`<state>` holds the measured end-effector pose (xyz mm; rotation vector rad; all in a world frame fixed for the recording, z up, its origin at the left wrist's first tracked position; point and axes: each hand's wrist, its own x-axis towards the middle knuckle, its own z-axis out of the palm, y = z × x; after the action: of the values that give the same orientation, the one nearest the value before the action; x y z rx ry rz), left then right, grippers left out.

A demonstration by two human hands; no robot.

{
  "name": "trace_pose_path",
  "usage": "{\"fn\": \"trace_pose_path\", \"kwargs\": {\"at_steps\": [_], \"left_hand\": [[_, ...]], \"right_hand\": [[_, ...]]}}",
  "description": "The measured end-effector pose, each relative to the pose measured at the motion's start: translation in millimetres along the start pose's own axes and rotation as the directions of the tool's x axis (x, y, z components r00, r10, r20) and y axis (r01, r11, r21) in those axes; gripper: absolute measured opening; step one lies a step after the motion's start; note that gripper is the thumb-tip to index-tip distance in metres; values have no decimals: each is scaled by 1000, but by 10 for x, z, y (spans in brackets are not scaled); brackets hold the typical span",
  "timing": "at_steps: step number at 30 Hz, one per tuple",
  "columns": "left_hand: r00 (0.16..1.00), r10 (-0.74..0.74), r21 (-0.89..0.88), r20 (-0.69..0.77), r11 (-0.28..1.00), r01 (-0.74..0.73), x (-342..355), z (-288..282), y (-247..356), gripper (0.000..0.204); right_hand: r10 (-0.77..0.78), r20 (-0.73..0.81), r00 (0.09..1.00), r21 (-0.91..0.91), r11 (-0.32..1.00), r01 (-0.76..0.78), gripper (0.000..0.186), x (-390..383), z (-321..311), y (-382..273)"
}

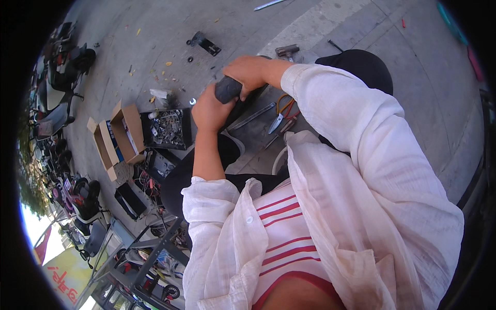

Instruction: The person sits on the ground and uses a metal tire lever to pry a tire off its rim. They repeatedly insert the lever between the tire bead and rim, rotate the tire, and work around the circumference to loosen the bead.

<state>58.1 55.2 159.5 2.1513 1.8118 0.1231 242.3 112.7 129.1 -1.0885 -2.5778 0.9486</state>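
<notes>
Between my knees, both hands grip a dark grey, blunt-ended piece (228, 90) whose exact kind I cannot make out. My left hand (210, 109) is closed on its near left side. My right hand (248, 73) wraps over its far right side, thumb pointing down. A long black part (238, 109) runs beneath the hands, mostly covered by them. Just right of it lie a flat metal bar (253, 117), orange-handled shears (277, 123) and a screwdriver (281, 132). Beyond my right wrist rests a hammer-like metal tool (287, 50).
Left of my left hand are a black tray of small metal parts (171, 129) and an open cardboard box (135, 133). A black bracket (207, 45) lies ahead on the concrete. Parked scooters (62, 77) and a metal frame (155, 253) line the left side.
</notes>
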Motion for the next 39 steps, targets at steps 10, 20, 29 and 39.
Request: {"fn": "trace_pose_path", "kwargs": {"at_steps": [10, 20, 29, 39], "left_hand": [[999, 26, -68, -30, 997, -28, -33, -36, -177, 67], [997, -31, -166, -76, 986, 18, -126, -7, -308, 71], [999, -49, -487, -4, 872, 41, -121, 356, -541, 80], [982, 109, -224, -152, 964, -142, 61, 200, -220, 75]], "right_hand": [[98, -152, 984, 116, 990, -80, 90, -233, 193, 435], [155, 3, 988, -2, 988, -155, 59, -182, -104, 218], [-17, -91, 996, -390, 921, -20, 58, -111, -277, 22], [-69, -151, 986, -237, 971, 31, 61, 3, -130, 101]]}}
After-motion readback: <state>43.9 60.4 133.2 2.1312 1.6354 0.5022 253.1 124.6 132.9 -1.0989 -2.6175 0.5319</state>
